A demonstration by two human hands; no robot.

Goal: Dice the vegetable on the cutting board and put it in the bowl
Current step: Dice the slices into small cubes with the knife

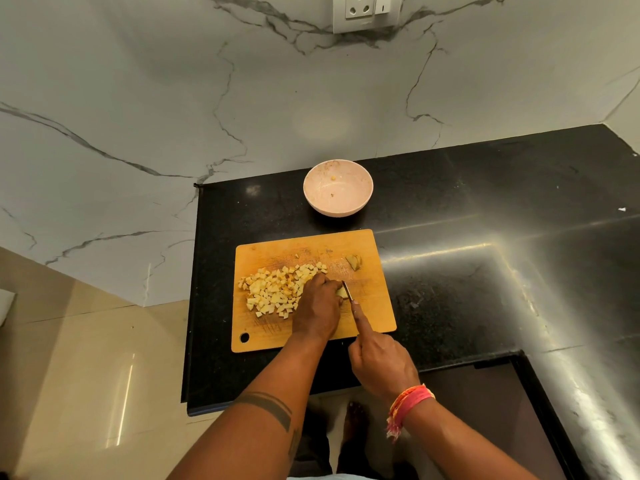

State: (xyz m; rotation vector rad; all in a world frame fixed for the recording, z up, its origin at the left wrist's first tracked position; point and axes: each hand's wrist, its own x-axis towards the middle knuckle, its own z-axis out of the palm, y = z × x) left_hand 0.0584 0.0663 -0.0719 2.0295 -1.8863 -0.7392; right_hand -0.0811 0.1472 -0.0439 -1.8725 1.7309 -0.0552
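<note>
On the cutting board [367, 317]: my left hand [320, 308] pins a vegetable piece [341, 292]; my right hand [379, 363] grips the knife [347, 291]; diced cubes [277, 289] lie left of it.

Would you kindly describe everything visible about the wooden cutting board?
The cutting board is a light orange-brown rectangle, apparently wood, with rounded corners and a round hanging hole at its near left corner. It lies flat on the black countertop, nearer than the pink bowl and not touching it. Its surface is scored with knife marks. Pale diced pieces cover its left-centre, a peel scrap sits far right, and the left hand presses on it.
</note>
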